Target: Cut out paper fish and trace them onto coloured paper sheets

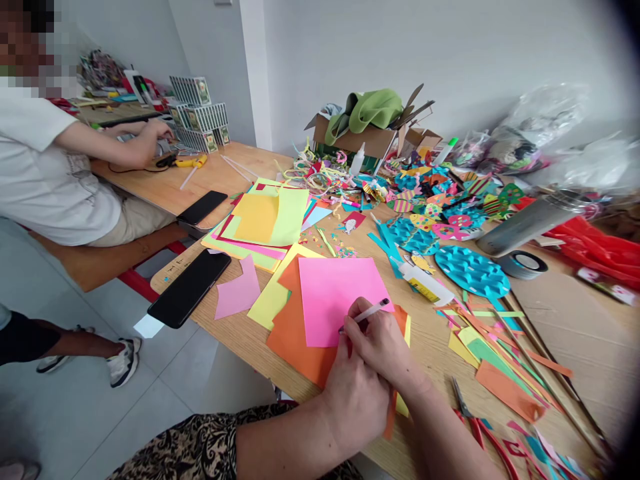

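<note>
My right hand (377, 343) is closed around a white pen (367, 311) with a dark end, its tip at the lower part of a pink paper sheet (333, 287). My left hand (357, 393) lies just below, fingers closed at the sheet's lower edge. The right hand crosses over it and hides part of its fingers. Beneath the pink sheet lie orange paper (295, 343) with an uneven edge and yellow paper (267, 303). A small mauve paper piece (237, 290) lies to the left.
Left are two black phones (190, 290) and a coloured paper stack (260, 213). To the right lie a glue bottle (427, 285), a blue textured oval (473, 270), paper strips (500, 367) and red-handled scissors (473, 417). Behind stands a craft-filled box (345, 137). A person (65, 160) sits at the left.
</note>
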Demonstrator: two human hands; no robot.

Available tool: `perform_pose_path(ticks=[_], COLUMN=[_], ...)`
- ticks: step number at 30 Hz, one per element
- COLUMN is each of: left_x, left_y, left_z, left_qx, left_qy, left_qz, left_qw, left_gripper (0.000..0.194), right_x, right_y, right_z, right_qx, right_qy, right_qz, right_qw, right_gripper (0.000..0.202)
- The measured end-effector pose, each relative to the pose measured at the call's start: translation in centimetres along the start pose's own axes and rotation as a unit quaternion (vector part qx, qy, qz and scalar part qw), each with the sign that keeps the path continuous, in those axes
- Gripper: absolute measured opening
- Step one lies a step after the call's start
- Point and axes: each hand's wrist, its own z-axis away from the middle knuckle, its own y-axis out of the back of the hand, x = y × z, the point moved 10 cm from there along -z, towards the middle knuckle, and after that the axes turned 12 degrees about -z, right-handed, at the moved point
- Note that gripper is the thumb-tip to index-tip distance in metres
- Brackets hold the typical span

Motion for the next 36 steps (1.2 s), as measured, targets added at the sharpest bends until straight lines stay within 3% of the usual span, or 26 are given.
perform_pose_path(ticks=[36], left_x=[0.05], left_y=[0.24], left_z=[0.04], left_qx=[0.008], left_qy=[-0.001], left_qz=[-0.002], left_qw=[1.0], left_gripper=[0.044], right_x=[-0.18], right_y=[0.07], right_z=[0.11], right_qx=[-0.007], right_qy=[0.002], right_qz=[0.006], right_qw=[1.0], right_gripper=[0.01])
